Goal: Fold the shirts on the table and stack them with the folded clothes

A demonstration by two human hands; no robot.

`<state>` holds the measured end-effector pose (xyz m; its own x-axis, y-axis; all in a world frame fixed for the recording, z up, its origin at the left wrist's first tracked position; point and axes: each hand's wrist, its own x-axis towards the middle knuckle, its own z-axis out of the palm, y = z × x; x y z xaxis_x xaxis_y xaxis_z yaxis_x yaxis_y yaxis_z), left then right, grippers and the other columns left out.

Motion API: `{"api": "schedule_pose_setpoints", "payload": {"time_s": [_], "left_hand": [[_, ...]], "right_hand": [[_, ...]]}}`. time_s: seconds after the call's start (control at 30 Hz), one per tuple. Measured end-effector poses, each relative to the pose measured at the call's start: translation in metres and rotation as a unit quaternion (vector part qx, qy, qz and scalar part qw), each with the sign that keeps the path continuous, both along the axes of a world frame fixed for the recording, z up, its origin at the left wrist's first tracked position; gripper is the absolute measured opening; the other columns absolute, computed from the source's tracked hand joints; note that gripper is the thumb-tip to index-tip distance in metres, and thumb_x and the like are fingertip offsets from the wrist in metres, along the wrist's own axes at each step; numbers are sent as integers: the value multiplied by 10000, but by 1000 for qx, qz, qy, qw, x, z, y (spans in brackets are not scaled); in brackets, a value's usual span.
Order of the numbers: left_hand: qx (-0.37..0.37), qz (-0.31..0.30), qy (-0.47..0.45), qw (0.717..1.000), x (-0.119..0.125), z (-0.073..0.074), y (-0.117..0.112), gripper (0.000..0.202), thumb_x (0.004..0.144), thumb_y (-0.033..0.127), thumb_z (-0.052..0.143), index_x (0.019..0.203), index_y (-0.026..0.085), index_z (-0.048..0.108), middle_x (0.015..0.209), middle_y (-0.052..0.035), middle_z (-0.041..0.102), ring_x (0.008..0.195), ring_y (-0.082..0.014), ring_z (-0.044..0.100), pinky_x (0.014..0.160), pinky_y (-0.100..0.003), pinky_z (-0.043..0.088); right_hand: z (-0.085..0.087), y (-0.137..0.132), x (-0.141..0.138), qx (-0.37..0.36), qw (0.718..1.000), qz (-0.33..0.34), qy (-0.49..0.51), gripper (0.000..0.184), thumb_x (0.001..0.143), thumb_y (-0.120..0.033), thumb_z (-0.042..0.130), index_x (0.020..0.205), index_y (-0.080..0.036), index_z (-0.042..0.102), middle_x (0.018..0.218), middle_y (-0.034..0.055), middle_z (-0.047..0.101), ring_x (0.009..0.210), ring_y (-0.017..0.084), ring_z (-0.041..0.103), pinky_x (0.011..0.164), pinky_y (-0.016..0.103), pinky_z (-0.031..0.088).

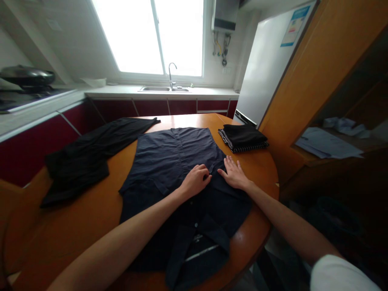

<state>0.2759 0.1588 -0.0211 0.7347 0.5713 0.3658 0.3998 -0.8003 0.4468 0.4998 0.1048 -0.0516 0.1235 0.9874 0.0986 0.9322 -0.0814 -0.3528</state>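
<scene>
A dark navy button-up shirt (pixel 157 161) lies spread out, front side up, with its collar (pixel 218 242) toward me and its hem at the far side. My left hand (pixel 195 180) rests on the middle of the shirt, fingers curled and closed, seemingly pinching cloth; the fingertips are partly hidden. To its right, my right hand (pixel 233 173) lies flat with fingers spread on the shirt's right side. Small creases run through the fabric between the two hands. A pocket shows on the left half of the shirt.
The shirt is on a round-ended wooden table (pixel 121 165). Black trousers (pixel 91 149) lie at the left, and a stack of folded dark clothes (pixel 242 136) sits at the right. Beyond are a counter with a sink (pixel 154 89), a fridge (pixel 266 64) and a wok (pixel 27 76). A wooden shelf (pixel 309 161) holds papers.
</scene>
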Motion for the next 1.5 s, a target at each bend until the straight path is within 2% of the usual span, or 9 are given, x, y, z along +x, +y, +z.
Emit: {"api": "schedule_pose_setpoints", "payload": {"time_s": [0.2, 0.33, 0.47, 0.63, 0.8, 1.03, 1.13, 1.33, 1.5], "left_hand": [[15, -4, -1, 1000, 0, -2, 1, 152, 931, 262, 585, 808, 207, 654, 945, -40, 634, 924, -203, 579, 866, -322, 491], [12, -9, 1, 1000, 0, -3, 1, 143, 934, 262, 582, 827, 211, 662, 953, -40, 630, 927, -204, 579, 875, -322, 495], [12, 1, -9, 1000, -1, -3, 0, 142, 920, 237, 595, 1040, 224, 669, 1053, -45, 628, 1003, -212, 586, 934, -341, 495], [33, -7, 4, 999, -2, -2, -2, 335, 933, 242, 599, 1266, 264, 630, 1265, -54, 602, 1146, -229, 551, 1036, -396, 457], [32, 23, 34, 999, -1, -3, -2, 270, 950, 243, 570, 1201, 252, 668, 1227, -52, 639, 1158, -243, 548, 1021, -408, 451], [32, 50, 14, 998, 0, -3, 1, 252, 960, 203, 532, 1174, 221, 664, 1201, -62, 657, 1118, -237, 574, 974, -393, 464], [69, 5, 4, 998, 0, 4, -4, 224, 980, 218, 525, 1140, 238, 681, 1226, -53, 652, 1161, -227, 555, 1008, -384, 438], [149, -209, 58, 965, 1, 16, -26, 226, 1010, 366, 553, 1152, 249, 684, 1191, -50, 658, 1129, -189, 574, 975, -330, 418], [206, -237, 116, 942, 4, 16, -30, 208, 1017, 353, 540, 1132, 238, 671, 1073, -43, 664, 1004, -188, 590, 876, -323, 419]], "right_hand": [[-7, 17, 32, 40, 994, -69, 72, 708, 1017, -582, 278, 1490, -91, 467, 1608, 204, 318, 1517, 321, 239, 1225, 563, 123], [-1, 22, 57, 160, 955, -139, 208, 549, 993, -426, 331, 1240, -93, 690, 1308, 212, 659, 1268, 307, 594, 1103, 455, 423], [8, 17, 51, 257, 927, -106, 250, 446, 884, -274, 441, 1213, -136, 708, 1242, 148, 707, 1195, 278, 633, 1087, 436, 453], [11, 12, 30, 252, 951, -12, 178, 352, 857, -210, 495, 1109, -186, 740, 1182, 109, 719, 1137, 253, 636, 1057, 404, 462], [7, 14, 43, 208, 968, -77, 115, 183, 842, -294, 591, 792, -190, 734, 868, 105, 724, 818, 239, 660, 821, 369, 523], [5, 13, 59, 182, 964, -86, 175, 136, 815, -304, 653, 768, -199, 725, 769, 61, 749, 705, 216, 683, 699, 319, 508], [4, 13, 60, 164, 967, -76, 182, 109, 805, -282, 673, 774, -199, 737, 777, 59, 756, 716, 218, 695, 700, 316, 514], [5, 12, 59, 138, 977, -74, 146, 107, 827, -268, 680, 814, -207, 767, 815, 53, 772, 743, 212, 710, 736, 307, 525], [12, 8, 54, 121, 985, -76, 97, 120, 815, -289, 719, 890, -219, 782, 875, 44, 781, 796, 211, 717, 753, 291, 520]]}}
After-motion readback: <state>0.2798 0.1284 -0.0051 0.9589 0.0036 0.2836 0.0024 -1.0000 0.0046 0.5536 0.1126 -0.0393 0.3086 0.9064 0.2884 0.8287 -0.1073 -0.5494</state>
